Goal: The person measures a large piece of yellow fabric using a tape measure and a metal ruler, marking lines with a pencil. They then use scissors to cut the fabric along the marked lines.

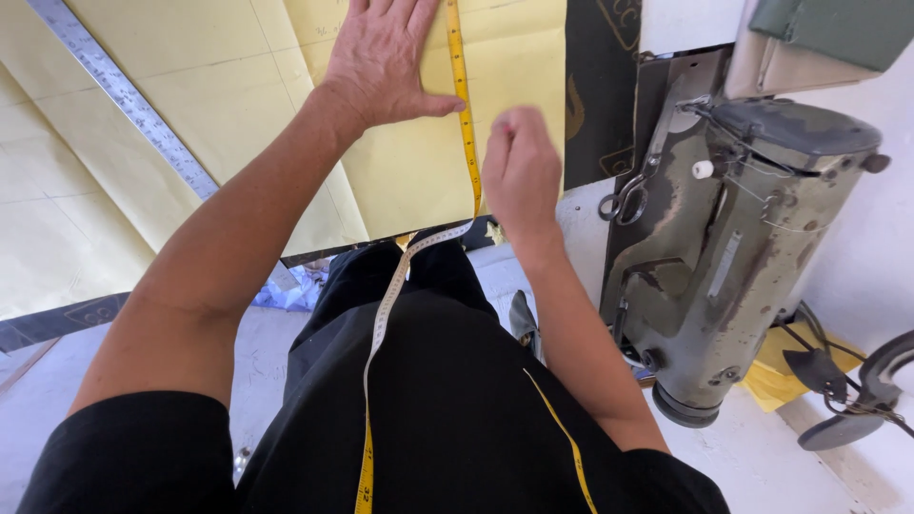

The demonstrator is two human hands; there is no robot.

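White worktable (762,457), grey sewing machine (724,257), daylight

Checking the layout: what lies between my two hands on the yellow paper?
In the head view, the yellow tape measure runs between the left hand and right hand, over the yellow paper.

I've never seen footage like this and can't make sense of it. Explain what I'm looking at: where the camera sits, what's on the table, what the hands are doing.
There is one picture, from a camera worn on a person's head, looking down past their black clothing at their own two bare hands. The left hand lies flat, palm down, on a sheet of yellow paper spread over the table. The right hand is closed, its fingers pinching a yellow measuring tape that runs along the paper and trails down over the person's lap. A long metal ruler lies diagonally on the paper at the left. On the right stands an old grey-green sewing machine, with scissors beside it.
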